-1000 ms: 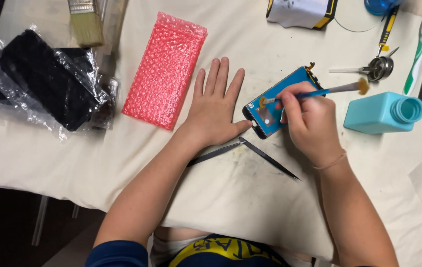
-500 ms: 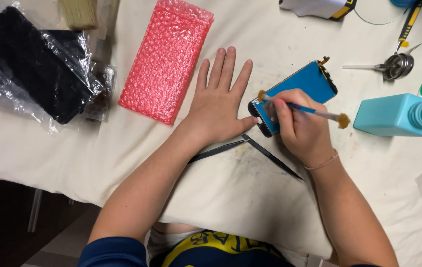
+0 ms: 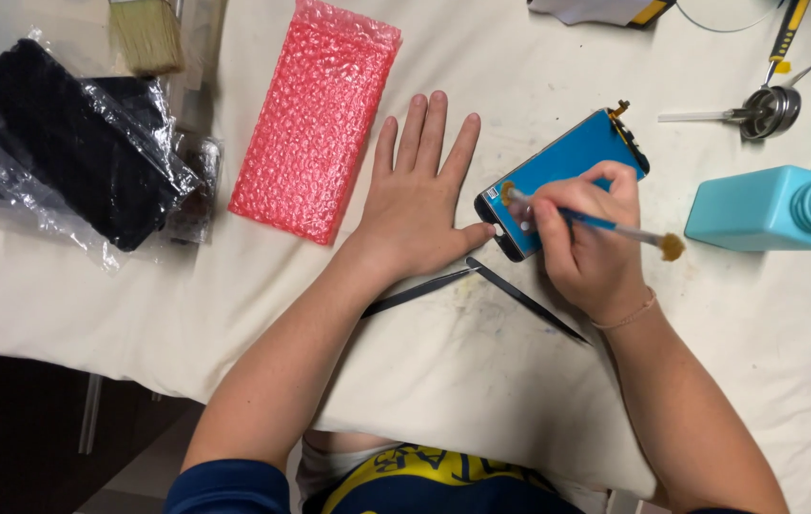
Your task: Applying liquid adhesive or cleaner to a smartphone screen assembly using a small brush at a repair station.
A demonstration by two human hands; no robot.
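Note:
A blue phone screen panel (image 3: 572,162) lies tilted on the white cloth. My right hand (image 3: 584,238) grips a thin blue-handled brush (image 3: 615,228); its bristle end rests on the panel's lower left corner. My left hand (image 3: 417,198) lies flat with fingers spread just left of the panel, its thumb tip touching the panel's corner. Black tweezers (image 3: 481,281) lie open on the cloth below both hands.
A pink bubble-wrap pouch (image 3: 315,119) lies left of my left hand. Black items in clear plastic (image 3: 63,143) and a wide paintbrush (image 3: 146,33) sit far left. A teal bottle (image 3: 771,207) lies on its side at right, with a metal tool (image 3: 767,109) behind it.
My right hand has shifted the brush so its tip sits on the panel's lower left corner. The view has moved slightly; my left hand stays flat.

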